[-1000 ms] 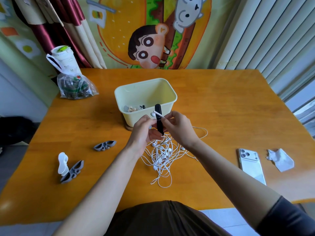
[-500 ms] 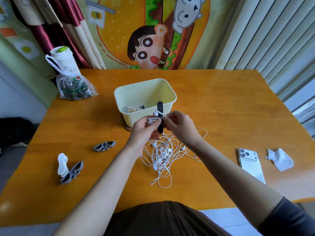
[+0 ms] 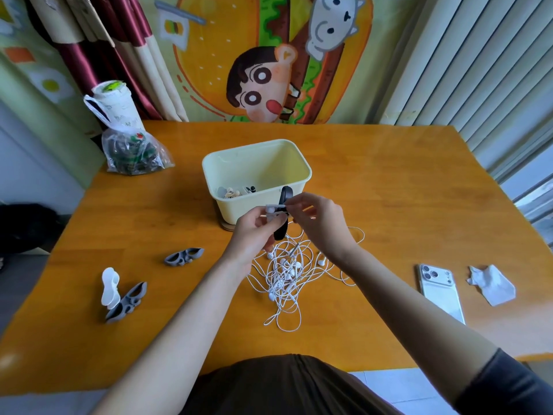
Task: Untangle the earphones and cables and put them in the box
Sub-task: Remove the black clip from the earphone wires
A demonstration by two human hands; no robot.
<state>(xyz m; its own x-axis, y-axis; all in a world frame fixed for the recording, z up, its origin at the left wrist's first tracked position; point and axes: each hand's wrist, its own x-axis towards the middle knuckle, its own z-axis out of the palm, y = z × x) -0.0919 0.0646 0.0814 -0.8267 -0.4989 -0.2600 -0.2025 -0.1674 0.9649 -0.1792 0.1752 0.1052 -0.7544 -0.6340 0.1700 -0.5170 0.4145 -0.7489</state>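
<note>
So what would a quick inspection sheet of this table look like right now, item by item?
Surface: orange wooden table, glossy.
Job's things: pale yellow box holds a few small items; white earphone tangle lies just in front of it; black strip is held above the tangle.
Clutter: phone and crumpled tissue on the right; grey holder, second grey holder beside a white holder on the left; plastic bag at the far left.
Hands: left hand grips the black strip; right hand pinches a white lead at the strip.
Cables: the tangle is still knotted, with strands rising to the hands.
Surroundings: cartoon wall hanging, curtain, blinds.
</note>
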